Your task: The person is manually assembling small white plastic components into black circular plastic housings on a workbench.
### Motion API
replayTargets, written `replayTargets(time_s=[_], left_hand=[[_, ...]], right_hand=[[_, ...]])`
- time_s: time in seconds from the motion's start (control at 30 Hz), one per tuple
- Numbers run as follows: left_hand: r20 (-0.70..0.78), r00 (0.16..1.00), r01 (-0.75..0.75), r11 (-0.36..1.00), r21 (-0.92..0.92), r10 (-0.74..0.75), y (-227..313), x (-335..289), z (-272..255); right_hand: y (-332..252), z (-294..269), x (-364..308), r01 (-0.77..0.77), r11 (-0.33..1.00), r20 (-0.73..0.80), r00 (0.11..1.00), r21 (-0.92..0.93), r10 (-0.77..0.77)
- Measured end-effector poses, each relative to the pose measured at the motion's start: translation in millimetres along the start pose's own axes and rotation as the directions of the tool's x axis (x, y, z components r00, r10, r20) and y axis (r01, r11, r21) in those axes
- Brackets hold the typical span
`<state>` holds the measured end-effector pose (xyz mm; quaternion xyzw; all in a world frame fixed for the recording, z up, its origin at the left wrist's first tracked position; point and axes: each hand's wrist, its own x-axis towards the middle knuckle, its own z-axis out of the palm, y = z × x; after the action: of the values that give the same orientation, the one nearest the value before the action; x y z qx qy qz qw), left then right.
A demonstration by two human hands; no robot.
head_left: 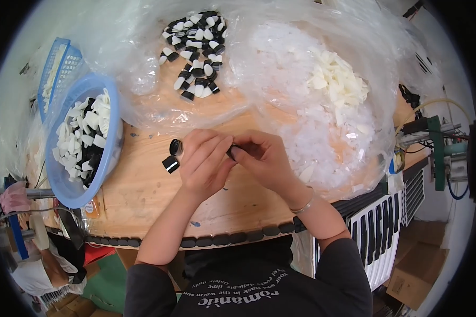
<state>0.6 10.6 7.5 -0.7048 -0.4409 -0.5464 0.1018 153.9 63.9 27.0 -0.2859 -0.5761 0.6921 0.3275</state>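
Both hands meet over the middle of the wooden table [143, 185]: the left hand [203, 161] and right hand [264, 158] are pinched together on one small black piece [231, 152], fingertips nearly hiding it, so I can't really tell how firm the grip is. Just left of the left hand, two loose black caps [173, 156] sit on the table. Further left is the blue bowl [103, 153] of black-and-white parts, and toward the far edge lies a pile of finished pieces [195, 47] on clear plastic sheet [280, 63]. Risk as I see it: the piece is tiny and could pop out of the pinch, and a wrist nudge might roll those caps toward the table's near edge.
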Motion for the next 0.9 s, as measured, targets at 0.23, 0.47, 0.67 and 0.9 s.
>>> replayTargets(time_s=[0.23,0.47,0.67,0.9], left_hand=[[-0.023,1.0,-0.016,1.0,0.001,0.016,0,-2,3],[-0.119,0.964,0.241,0.971,0.0,-0.239,-19,2,-24],[-0.28,0.877,0.354,0.919,-0.172,-0.39,-28,5,-36],[-0.158,0.952,0.258,0.965,-0.051,-0.263,-24,14,-29]], right_hand=[[5,1,4,-0.004,1.0,0.022,1.0,0.025,0.003],[-3,-52,19,0.279,0.95,-0.185,0.935,-0.139,-0.301],[-33,-150,14,-0.089,0.471,-0.235,0.936,-0.878,-0.262],[-2,-141,26,0.008,0.418,-0.03,0.996,-0.908,-0.083]])
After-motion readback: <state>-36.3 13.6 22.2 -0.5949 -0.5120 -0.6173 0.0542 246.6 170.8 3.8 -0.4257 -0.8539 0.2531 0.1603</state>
